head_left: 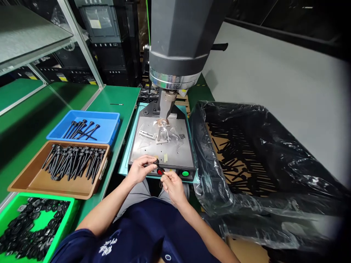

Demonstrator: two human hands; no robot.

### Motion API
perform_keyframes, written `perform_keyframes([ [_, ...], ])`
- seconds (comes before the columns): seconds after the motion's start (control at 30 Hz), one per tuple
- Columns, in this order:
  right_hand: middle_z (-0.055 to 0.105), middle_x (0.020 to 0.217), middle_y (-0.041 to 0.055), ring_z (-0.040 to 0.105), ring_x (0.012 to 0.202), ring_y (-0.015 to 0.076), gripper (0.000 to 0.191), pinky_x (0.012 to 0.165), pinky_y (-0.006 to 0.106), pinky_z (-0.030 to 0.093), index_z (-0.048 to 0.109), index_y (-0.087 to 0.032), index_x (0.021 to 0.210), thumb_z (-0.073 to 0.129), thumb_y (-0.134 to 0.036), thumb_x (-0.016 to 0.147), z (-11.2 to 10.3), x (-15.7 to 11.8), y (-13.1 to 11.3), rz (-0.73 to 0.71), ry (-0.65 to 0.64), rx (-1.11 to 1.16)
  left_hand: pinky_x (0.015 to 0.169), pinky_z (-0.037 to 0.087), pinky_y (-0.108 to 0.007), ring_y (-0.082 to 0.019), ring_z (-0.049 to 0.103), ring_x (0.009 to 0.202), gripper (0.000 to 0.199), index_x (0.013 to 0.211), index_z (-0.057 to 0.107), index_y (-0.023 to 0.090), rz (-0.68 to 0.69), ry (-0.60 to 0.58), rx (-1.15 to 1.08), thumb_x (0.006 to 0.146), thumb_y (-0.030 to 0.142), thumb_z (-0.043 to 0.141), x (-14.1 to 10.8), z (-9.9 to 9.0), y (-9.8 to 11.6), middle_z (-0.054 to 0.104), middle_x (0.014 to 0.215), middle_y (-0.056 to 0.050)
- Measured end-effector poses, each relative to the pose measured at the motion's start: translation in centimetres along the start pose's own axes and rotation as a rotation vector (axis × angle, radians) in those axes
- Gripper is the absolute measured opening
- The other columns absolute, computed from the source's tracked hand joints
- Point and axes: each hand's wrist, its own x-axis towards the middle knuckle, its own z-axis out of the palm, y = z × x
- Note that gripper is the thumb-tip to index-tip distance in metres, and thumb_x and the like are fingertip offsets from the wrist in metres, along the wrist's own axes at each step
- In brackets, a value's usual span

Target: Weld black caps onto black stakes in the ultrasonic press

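Observation:
Between the thumb and fingers of my left hand (pixel 141 168) is a small round black cap (pixel 156 162), held over the front edge of the press base. My right hand (pixel 172 185) sits just below and to the right, its fingers pinched on a thin dark piece, mostly hidden, that points toward the cap. Whether the two pieces touch, I cannot tell. Close behind both hands are a red button (pixel 160 171) and, further right, a green button (pixel 185 173). Beyond them lies the metal base plate (pixel 148 151) with a fixture (pixel 162 136) under the press horn (pixel 166 104).
To the left stand a blue tray (pixel 113 128) and a brown tray (pixel 68 187) of black capped rods, plus a green bin (pixel 71 212) of small black parts. At right, a plastic-lined box (pixel 263 109) holds many black rods. The press head (pixel 178 44) hangs overhead.

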Motion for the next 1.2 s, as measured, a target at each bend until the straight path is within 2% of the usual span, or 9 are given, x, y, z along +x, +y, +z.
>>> perform_keyframes([
  [0.13,0.068,0.073,0.0023,0.061,0.056,0.0124,0.030,0.051,0.023,0.047,0.060,-0.019,0.087,0.073,-0.044,0.079,-0.9,1.1,-0.8,0.085,-0.191,-0.117,0.080,0.051,-0.035,-0.023,0.064,0.091,0.022,0.095,0.077,0.021,-0.002,0.012,0.051,0.074,0.027,0.075,0.5,0.5,-0.7,0.071,0.098,-0.011],
  [0.23,0.070,0.087,0.0070,0.067,0.074,0.0162,0.039,0.067,0.028,0.053,0.064,-0.018,0.106,0.071,-0.046,0.081,-0.9,2.3,-1.7,0.076,-0.241,-0.112,0.089,0.048,-0.037,-0.025,0.063,0.095,0.023,0.095,0.077,0.023,-0.021,0.030,0.016,0.073,0.026,0.076,0.7,1.1,-0.8,0.071,0.099,-0.011],
  [0.37,0.064,0.066,-0.0003,0.060,0.055,0.0129,0.055,0.049,0.022,0.046,0.057,-0.019,0.124,0.068,-0.051,0.082,0.1,4.2,-2.5,0.072,-0.150,0.011,0.098,0.043,-0.040,-0.026,0.061,0.099,0.023,0.094,0.077,0.023,-0.034,-0.015,-0.076,0.071,0.023,0.077,0.9,1.9,-0.6,0.069,0.099,-0.010],
  [0.53,0.052,0.052,-0.0069,0.041,0.038,0.0068,0.053,0.036,0.018,0.031,0.058,-0.016,0.117,0.068,-0.053,0.079,1.0,6.2,-2.1,0.055,-0.135,0.047,0.103,0.039,-0.035,-0.023,0.058,0.107,0.017,0.087,0.076,0.020,-0.009,0.066,-0.091,0.070,0.019,0.077,1.8,2.3,-1.3,0.064,0.106,-0.010],
  [0.63,0.053,0.054,-0.0069,0.042,0.039,0.0070,0.051,0.037,0.018,0.033,0.058,-0.017,0.113,0.068,-0.053,0.078,0.8,7.7,-1.5,0.035,-0.119,0.064,0.098,0.043,-0.032,-0.022,0.058,0.108,0.021,0.088,0.073,0.018,-0.070,0.091,-0.171,0.068,0.018,0.079,2.8,2.7,-2.5,0.064,0.109,-0.010],
  [0.77,0.056,0.062,-0.0059,0.046,0.043,0.0071,0.055,0.037,0.017,0.034,0.057,-0.018,0.116,0.070,-0.050,0.073,0.5,10.8,-1.3,-0.019,0.014,0.022,0.086,0.051,-0.031,-0.018,0.065,0.094,0.037,0.103,0.065,0.017,-0.284,0.272,-0.533,0.069,0.016,0.078,5.0,3.7,-4.0,0.068,0.107,-0.009],
  [0.87,0.056,0.067,-0.0062,0.047,0.044,0.0068,0.061,0.037,0.017,0.035,0.054,-0.019,0.125,0.069,-0.046,0.073,0.7,13.2,-1.6,-0.056,0.040,-0.011,0.074,0.056,-0.029,-0.016,0.068,0.077,0.021,0.100,0.060,0.014,-0.535,0.370,-0.889,0.081,0.021,0.069,6.6,4.1,-4.8,0.069,0.096,-0.010],
  [1.03,0.056,0.068,-0.0054,0.048,0.049,0.0084,0.066,0.039,0.018,0.036,0.050,-0.020,0.134,0.067,-0.044,0.075,1.3,15.6,-2.2,-0.090,0.034,-0.086,0.058,0.056,-0.033,-0.018,0.067,0.065,0.018,0.087,0.054,0.014,-0.620,0.353,-1.109,0.091,0.031,0.056,8.3,3.8,-5.9,0.069,0.087,-0.010],
  [1.2,0.064,0.083,0.0016,0.059,0.075,0.0152,0.058,0.060,0.024,0.048,0.052,-0.021,0.133,0.064,-0.043,0.080,1.1,15.3,-2.4,-0.295,0.120,-0.110,0.056,0.055,-0.031,-0.019,0.068,0.069,0.039,0.101,0.061,0.011,-0.613,0.134,-1.190,0.091,0.047,0.053,9.1,3.8,-5.8,0.069,0.088,-0.011],
])
